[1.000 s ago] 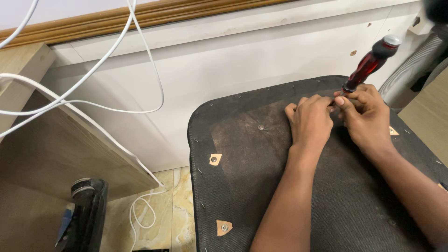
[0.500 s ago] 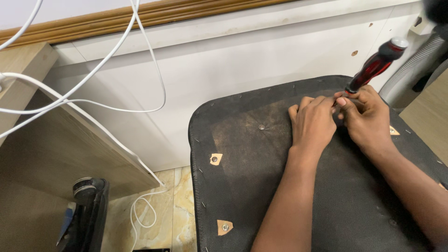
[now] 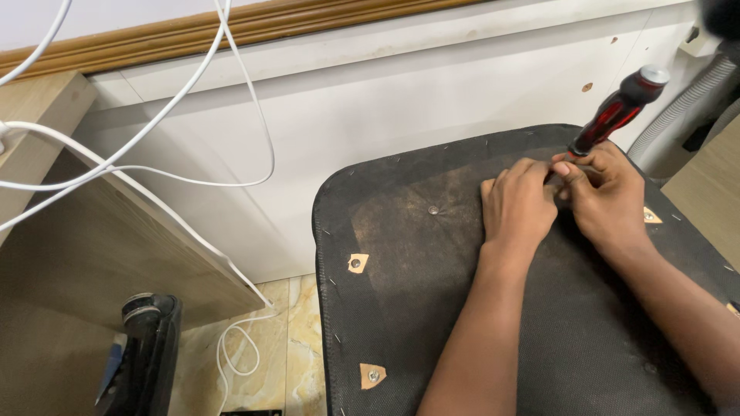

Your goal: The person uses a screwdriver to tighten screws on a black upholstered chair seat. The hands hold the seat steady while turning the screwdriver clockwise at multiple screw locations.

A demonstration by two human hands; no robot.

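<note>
A black fabric-covered chair seat underside (image 3: 432, 308) lies in front of me, stapled along its edge, with small triangular cut-outs showing screw points (image 3: 357, 263). My right hand (image 3: 609, 200) grips a screwdriver with a red and black handle (image 3: 617, 112), tilted up to the right, its tip hidden between my fingers. Beside it, my left hand (image 3: 518, 208) rests on the seat with its fingers curled at the screwdriver's tip; what it pinches is hidden.
A white panel (image 3: 401, 115) with a wooden trim stands behind the seat. White cables (image 3: 154, 139) hang over a wooden board (image 3: 100, 254) at left. A black object (image 3: 146, 354) stands on the tiled floor. A grey ribbed hose (image 3: 682, 104) runs at far right.
The view has shifted slightly. The screwdriver handle has tipped a little further to the right, while both hands stay at the same spot on the seat.
</note>
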